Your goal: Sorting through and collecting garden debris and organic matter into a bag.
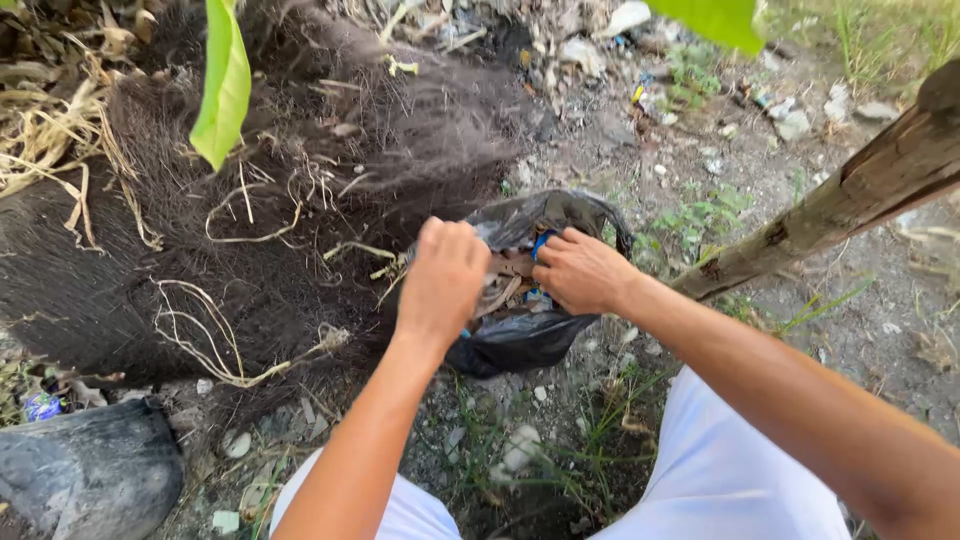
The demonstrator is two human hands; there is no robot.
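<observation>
Dark container, lower left: a grey rounded vessel (90, 475) lies on the ground at the frame's bottom left corner, well apart from our hands.

Fibre mass, left and centre: a broad heap of dark hairy fibres (250, 230) with pale dry stems over it fills the left half; a green leaf (222, 85) hangs in front at the upper left.

Left hand: our left hand (442, 278), just left of centre, is curled shut over the near edge of the black plastic bag (520, 335), knuckles toward us; what the fingers pinch underneath we cannot tell.

Bag: it sits at the middle of the frame on stony ground, between our two hands. It looks thin, glossy and crumpled, its mouth gaping, with brown dry scraps and something blue showing inside.

Right hand: our right hand (580, 270), just right of centre, is closed on the bag's opposite rim, fingers tucked into the mouth.

Risk: we judge the thin film could tear if the two hands pull apart too hard, or snag on stones and twigs below; loose scraps could spill from the open mouth if the bag tips.

Trunk, right: a slanted brown trunk (850, 195) crosses the upper right, near the bag but not touching it.
</observation>
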